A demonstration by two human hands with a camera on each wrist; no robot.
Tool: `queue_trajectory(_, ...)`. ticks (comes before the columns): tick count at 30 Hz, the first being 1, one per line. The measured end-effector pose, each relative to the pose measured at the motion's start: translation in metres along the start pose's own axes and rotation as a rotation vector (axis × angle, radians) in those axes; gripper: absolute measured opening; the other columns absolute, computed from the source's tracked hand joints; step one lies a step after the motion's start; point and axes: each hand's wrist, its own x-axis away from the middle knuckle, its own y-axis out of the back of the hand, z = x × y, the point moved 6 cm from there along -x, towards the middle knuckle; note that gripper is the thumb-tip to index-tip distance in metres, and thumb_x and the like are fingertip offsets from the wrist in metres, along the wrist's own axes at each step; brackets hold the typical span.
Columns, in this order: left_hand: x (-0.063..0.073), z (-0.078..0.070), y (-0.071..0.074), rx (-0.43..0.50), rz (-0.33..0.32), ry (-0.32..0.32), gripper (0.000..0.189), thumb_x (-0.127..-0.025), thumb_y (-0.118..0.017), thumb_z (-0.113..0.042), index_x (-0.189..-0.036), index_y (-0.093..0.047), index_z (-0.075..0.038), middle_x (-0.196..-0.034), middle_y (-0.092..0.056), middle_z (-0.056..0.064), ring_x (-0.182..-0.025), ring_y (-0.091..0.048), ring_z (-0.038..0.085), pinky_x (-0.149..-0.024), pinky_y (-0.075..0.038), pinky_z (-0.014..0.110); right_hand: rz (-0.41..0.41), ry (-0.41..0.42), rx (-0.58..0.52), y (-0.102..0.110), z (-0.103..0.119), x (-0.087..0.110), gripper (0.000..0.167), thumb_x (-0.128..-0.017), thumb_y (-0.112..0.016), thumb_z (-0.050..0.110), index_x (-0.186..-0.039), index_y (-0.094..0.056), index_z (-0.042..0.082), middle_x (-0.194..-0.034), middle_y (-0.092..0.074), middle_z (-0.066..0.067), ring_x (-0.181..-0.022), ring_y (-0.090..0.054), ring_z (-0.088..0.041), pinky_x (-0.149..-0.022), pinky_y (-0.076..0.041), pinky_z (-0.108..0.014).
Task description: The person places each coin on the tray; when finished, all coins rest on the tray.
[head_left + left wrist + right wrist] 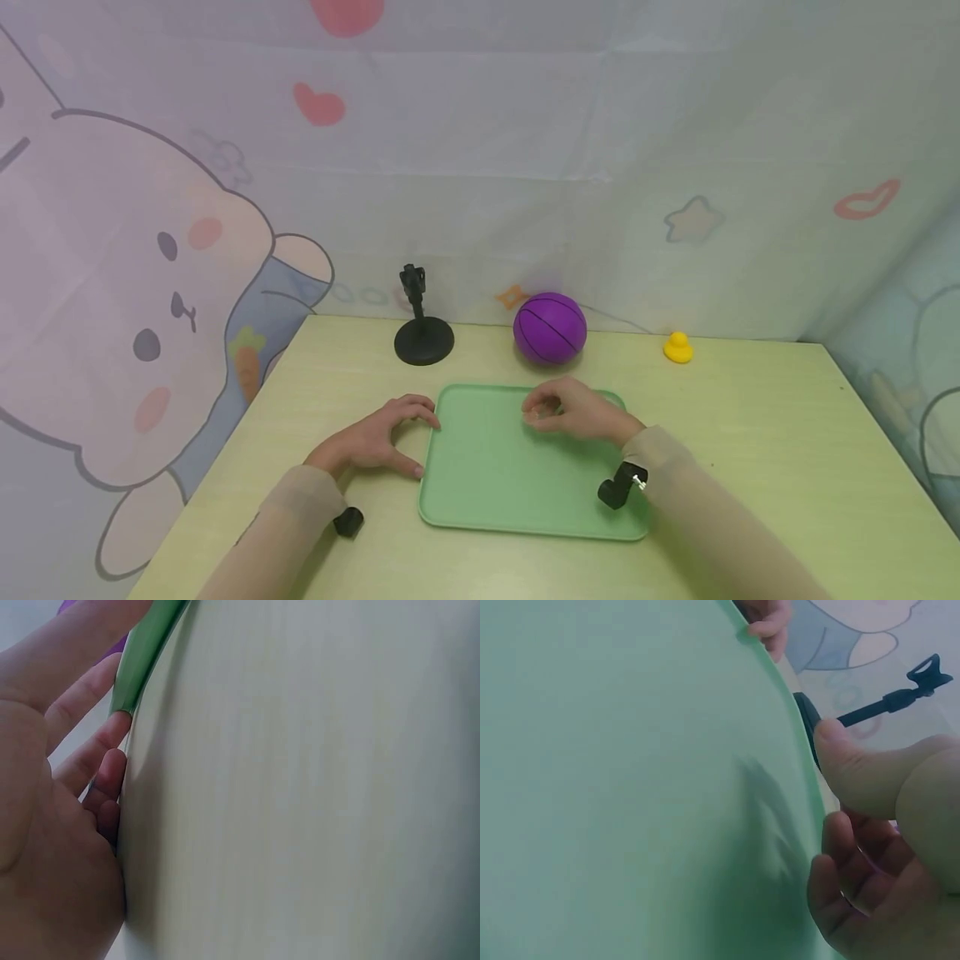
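A light green rectangular tray [480, 483] lies flat on the table. My left hand [378, 437] is at its left edge, thumb and fingers spread apart, with fingertips right at the rim. In the left wrist view, fingers [94, 754] of that hand reach the tray's green side [142, 664]. My right hand [573, 410] hovers over the tray's back right part, fingers loosely bent and the thumb apart from them. Nothing shows between the thumb [855, 769] and fingers in the right wrist view, and a shadow falls on the tray below.
Behind the tray, along the table's back edge, stand a black stand [423, 340] with a clip on top, a purple ball [550, 328] with black lines and a small yellow rubber duck [678, 348]. A cloth backdrop [480, 167] with cartoon prints hangs behind the pale table [787, 467].
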Motion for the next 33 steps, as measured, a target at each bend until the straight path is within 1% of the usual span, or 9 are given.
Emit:
queue_trajectory(3, 0.000, 0.000, 0.000, 0.002, -0.002, 0.001, 0.064, -0.072, -0.098, -0.035, -0.127, -0.067, -0.028, -0.155, -0.043, 0.005, -0.149, -0.030, 0.034, -0.121, -0.021, 0.065, -0.036, -0.003, 0.023, -0.005, 0.001, -0.003, 0.017, -0.095, -0.077, 0.011, -0.109, -0.076, 0.001, -0.099, -0.075, -0.003, -0.089, -0.066, -0.012, -0.085, -0.058, -0.031)
queue_trajectory(6, 0.000, 0.000, 0.001, 0.001, -0.003, 0.001, 0.063, -0.072, -0.098, -0.035, -0.127, -0.067, -0.029, -0.154, -0.043, 0.004, -0.149, -0.030, 0.034, -0.121, -0.021, 0.065, -0.054, -0.014, 0.085, -0.010, 0.002, -0.007, 0.016, -0.095, -0.077, 0.011, -0.108, -0.076, 0.002, -0.097, -0.075, -0.001, -0.089, -0.067, -0.012, -0.084, -0.057, -0.031)
queue_trajectory(12, -0.001, 0.000, 0.001, 0.002, 0.000, -0.003, 0.064, -0.073, -0.098, -0.034, -0.128, -0.066, -0.028, -0.155, -0.043, 0.005, -0.149, -0.030, 0.035, -0.121, -0.021, 0.065, -0.044, -0.014, 0.223, -0.022, 0.009, -0.017, 0.009, -0.093, -0.077, 0.009, -0.102, -0.077, 0.006, -0.093, -0.074, 0.002, -0.088, -0.065, -0.013, -0.084, -0.056, -0.031)
queue_trajectory(18, -0.001, 0.003, 0.001, 0.003, 0.002, 0.000, 0.064, -0.073, -0.098, -0.034, -0.128, -0.066, -0.029, -0.156, -0.042, 0.005, -0.150, -0.029, 0.035, -0.122, -0.020, 0.065, -0.045, -0.028, 0.306, -0.035, 0.013, -0.027, 0.009, -0.095, -0.076, 0.011, -0.103, -0.078, 0.009, -0.096, -0.074, 0.003, -0.092, -0.067, -0.013, -0.090, -0.056, -0.035)
queue_trajectory(23, -0.002, 0.002, 0.001, 0.004, -0.002, -0.011, 0.064, -0.073, -0.097, -0.034, -0.129, -0.067, -0.026, -0.155, -0.043, 0.007, -0.148, -0.031, 0.036, -0.121, -0.022, 0.065, -0.064, -0.054, 0.302, -0.039, 0.015, -0.030, 0.014, -0.097, -0.077, 0.018, -0.106, -0.077, 0.008, -0.099, -0.075, 0.000, -0.094, -0.067, -0.016, -0.090, -0.055, -0.037)
queue_trajectory(26, -0.002, 0.001, 0.001, 0.003, 0.001, -0.013, 0.064, -0.074, -0.097, -0.035, -0.129, -0.066, -0.025, -0.155, -0.043, 0.008, -0.148, -0.031, 0.037, -0.120, -0.023, 0.065, -0.085, -0.071, 0.289, -0.040, 0.017, -0.030, 0.015, -0.097, -0.077, 0.021, -0.104, -0.077, 0.007, -0.098, -0.075, -0.001, -0.094, -0.068, -0.018, -0.089, -0.055, -0.037)
queue_trajectory(33, -0.002, 0.003, 0.000, 0.001, -0.002, -0.016, 0.063, -0.074, -0.097, -0.033, -0.129, -0.067, -0.025, -0.155, -0.043, 0.008, -0.148, -0.031, 0.037, -0.121, -0.022, 0.065, -0.116, -0.136, 0.287, -0.042, 0.017, -0.033, 0.012, -0.097, -0.078, 0.024, -0.098, -0.078, 0.012, -0.093, -0.074, 0.004, -0.092, -0.067, -0.015, -0.088, -0.054, -0.036)
